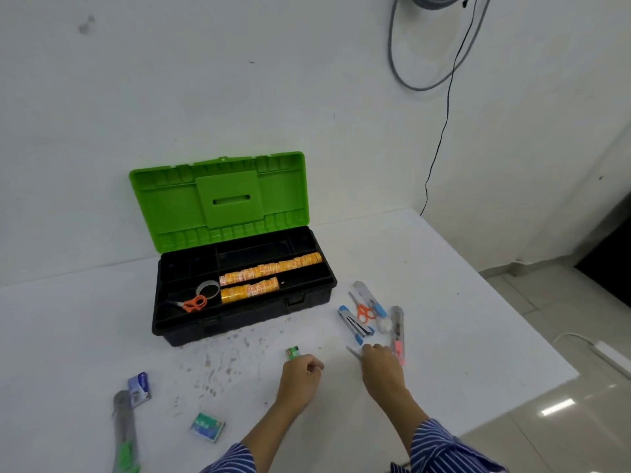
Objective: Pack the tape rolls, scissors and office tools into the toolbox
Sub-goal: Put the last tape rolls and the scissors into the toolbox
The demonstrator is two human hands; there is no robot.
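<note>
The black toolbox (309,297) stands open against the wall with its green lid (218,199) raised. Inside lie two rows of yellow tape rolls (269,271), a clear tape roll (209,289) and orange scissors (194,303). To its right on the table lie a blue stapler (355,327), more orange scissors (363,310), a blue cutter (372,300) and a pink cutter (397,336). My left hand (300,378) is curled, pinching a small green box (293,353). My right hand (382,368) curls over a thin metal-tipped tool (353,352), mostly hidden, beside the pink cutter.
Near the front left lie a blue staple box (140,387), a grey and green cutter (124,435) and a green box (207,427). The white table (461,302) ends at the right, above a tiled floor. Cables (440,138) hang on the wall.
</note>
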